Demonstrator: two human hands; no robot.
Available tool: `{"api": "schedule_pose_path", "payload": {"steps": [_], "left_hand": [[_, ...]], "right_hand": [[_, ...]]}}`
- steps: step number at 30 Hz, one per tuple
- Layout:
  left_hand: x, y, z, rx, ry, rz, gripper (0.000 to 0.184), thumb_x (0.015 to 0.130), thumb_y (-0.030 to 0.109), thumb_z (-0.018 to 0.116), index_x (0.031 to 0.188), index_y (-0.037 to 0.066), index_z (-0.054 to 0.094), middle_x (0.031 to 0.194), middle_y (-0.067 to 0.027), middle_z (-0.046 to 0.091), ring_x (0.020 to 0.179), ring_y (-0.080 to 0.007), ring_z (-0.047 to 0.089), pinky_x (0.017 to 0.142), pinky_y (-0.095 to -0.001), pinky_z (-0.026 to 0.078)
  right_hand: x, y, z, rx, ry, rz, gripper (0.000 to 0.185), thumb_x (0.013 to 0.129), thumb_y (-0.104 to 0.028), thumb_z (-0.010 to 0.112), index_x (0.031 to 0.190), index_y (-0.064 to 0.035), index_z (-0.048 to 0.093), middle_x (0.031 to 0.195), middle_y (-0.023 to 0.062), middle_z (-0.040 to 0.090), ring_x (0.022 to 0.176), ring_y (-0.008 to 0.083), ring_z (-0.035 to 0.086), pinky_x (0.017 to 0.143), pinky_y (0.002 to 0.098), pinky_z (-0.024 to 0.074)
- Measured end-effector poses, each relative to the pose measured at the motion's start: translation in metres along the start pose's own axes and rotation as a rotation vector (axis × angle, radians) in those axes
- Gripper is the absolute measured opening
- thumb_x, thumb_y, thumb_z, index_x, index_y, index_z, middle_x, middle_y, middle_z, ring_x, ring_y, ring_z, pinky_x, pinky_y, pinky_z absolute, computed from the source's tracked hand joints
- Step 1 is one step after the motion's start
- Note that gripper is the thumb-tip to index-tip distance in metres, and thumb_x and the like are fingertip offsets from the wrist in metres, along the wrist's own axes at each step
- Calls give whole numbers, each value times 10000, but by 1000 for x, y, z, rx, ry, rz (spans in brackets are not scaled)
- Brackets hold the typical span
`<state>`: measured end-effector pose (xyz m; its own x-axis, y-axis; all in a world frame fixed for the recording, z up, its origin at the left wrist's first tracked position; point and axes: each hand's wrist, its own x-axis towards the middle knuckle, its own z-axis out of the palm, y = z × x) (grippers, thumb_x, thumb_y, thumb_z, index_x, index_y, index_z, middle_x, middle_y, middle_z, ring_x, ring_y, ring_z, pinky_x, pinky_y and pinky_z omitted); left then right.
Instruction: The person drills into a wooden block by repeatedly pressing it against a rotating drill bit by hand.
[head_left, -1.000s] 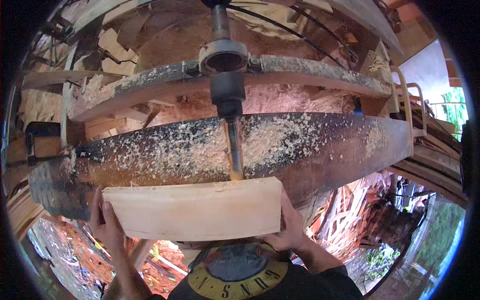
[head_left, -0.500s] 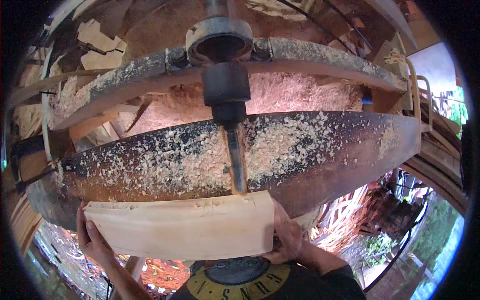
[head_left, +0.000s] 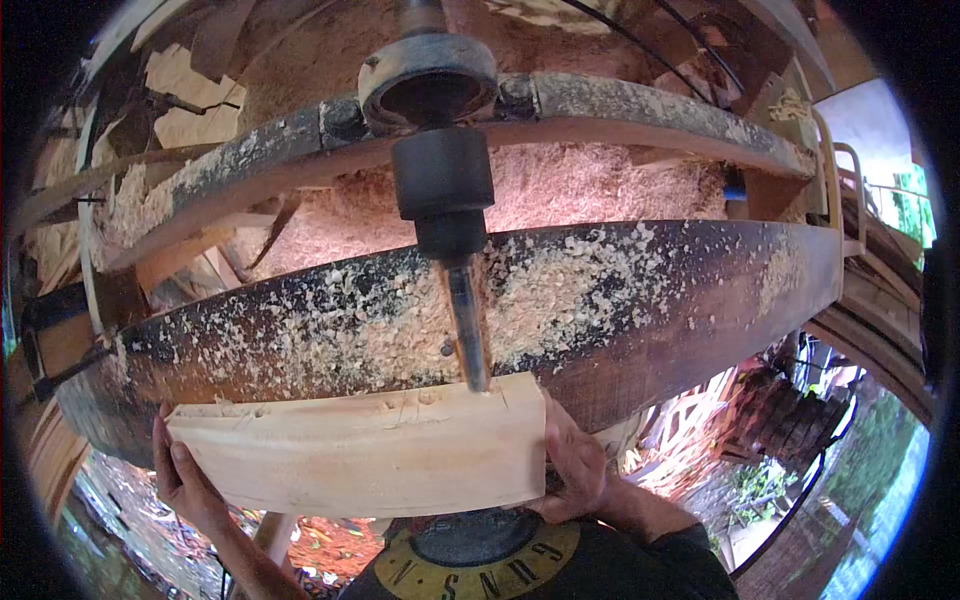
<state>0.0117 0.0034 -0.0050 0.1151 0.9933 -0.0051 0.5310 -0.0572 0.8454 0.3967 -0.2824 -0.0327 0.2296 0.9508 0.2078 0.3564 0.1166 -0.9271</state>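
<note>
A pale wooden board point(head_left: 360, 460) is held on the near side of the bench, its broad smooth face toward me. My left hand point(head_left: 190, 490) grips the board's left end, the thumb over its face. At the opposite end, my right hand point(head_left: 575, 465) is closed around the edge, some fingers hidden behind the wood. Several rough notches and pencil-like marks run along the top edge. A drill bit point(head_left: 467, 330) in a dark chuck point(head_left: 443, 175) reaches down to that edge near its right end; the tip seems to touch the wood.
Wood chips point(head_left: 400, 320) lie thick over the dark wooden bench top point(head_left: 690, 340). Behind it a curved wooden beam point(head_left: 660, 112) crosses by a round metal collar point(head_left: 428, 85). Sawdust is heaped beyond, stacked planks point(head_left: 880, 340) stand right, and a motor-like object point(head_left: 790, 425) sits lower right.
The board's right end has risen slightly against the bit, whose tip now overlaps the top edge. Both hands keep their hold. The camera view has shifted a little.
</note>
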Motion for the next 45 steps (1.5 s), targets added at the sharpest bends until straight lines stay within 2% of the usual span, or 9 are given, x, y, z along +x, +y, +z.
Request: {"api": "schedule_pose_path", "payload": {"steps": [11,14,17,20,23,32,35,41,45], "left_hand": [[-1,-3,0,-6,25,-23,482,1080,194,555,1485,-63,503,1503,-197,562,1371,-301,537,1168,-443,423],[-1,-2,1,-6,32,-32,487,1081,202,554,1485,-64,502,1500,-196,565,1367,-300,540,1165,-440,426],[-1,-3,2,-19,28,-26,488,1081,204,553,1484,-68,502,1496,-197,569,1365,-296,542,1160,-435,428],[-1,1,3,35,36,-33,486,1080,201,556,1478,-74,508,1493,-197,572,1362,-290,543,1154,-429,432],[0,2,2,74,30,-26,484,1079,199,558,1471,-81,514,1491,-196,574,1357,-285,545,1147,-423,438],[1,-4,2,-4,21,-28,468,1084,183,549,1468,-82,519,1499,-193,567,1349,-266,551,1137,-407,448],[3,2,4,35,8,-16,470,1085,190,555,1466,-83,521,1498,-195,567,1352,-265,550,1139,-406,447],[2,-8,4,-3,49,-11,484,1078,199,578,1461,-92,522,1483,-198,579,1345,-265,556,1138,-405,447],[4,-9,3,40,38,19,481,1072,188,590,1458,-93,526,1466,-195,592,1328,-259,567,1129,-394,452]], "right_hand": [[0,1,0,-2,3,-17,1077,786,-207,885,1624,18,247,1578,432,302,1467,561,362,1153,652,368],[3,-1,-2,14,-8,-5,1093,754,-164,896,1613,42,252,1579,432,301,1470,563,356,1159,645,366],[5,-7,-9,-14,-95,133,1102,723,-99,892,1604,64,250,1577,436,299,1472,562,353,1167,635,365],[3,-6,-8,-20,-87,106,1108,699,-63,885,1598,73,252,1569,443,305,1473,555,358,1175,617,366],[4,-5,-9,-46,-88,80,1131,692,-83,897,1602,72,243,1564,449,307,1474,547,365,1177,604,370],[8,-7,-10,-44,-56,62,1052,787,-162,880,1614,17,254,1560,431,335,1447,536,415,1167,570,398],[7,-5,-10,-73,-67,80,1094,757,-199,905,1612,17,257,1571,411,341,1452,516,421,1162,565,409],[15,-12,-19,-112,-196,270,1222,659,-226,945,1631,-14,236,1621,354,308,1480,458,412,1186,492,409],[13,-11,-19,-114,-169,240,1178,706,-249,917,1645,-46,236,1646,317,294,1493,445,396,1189,454,409]]}}
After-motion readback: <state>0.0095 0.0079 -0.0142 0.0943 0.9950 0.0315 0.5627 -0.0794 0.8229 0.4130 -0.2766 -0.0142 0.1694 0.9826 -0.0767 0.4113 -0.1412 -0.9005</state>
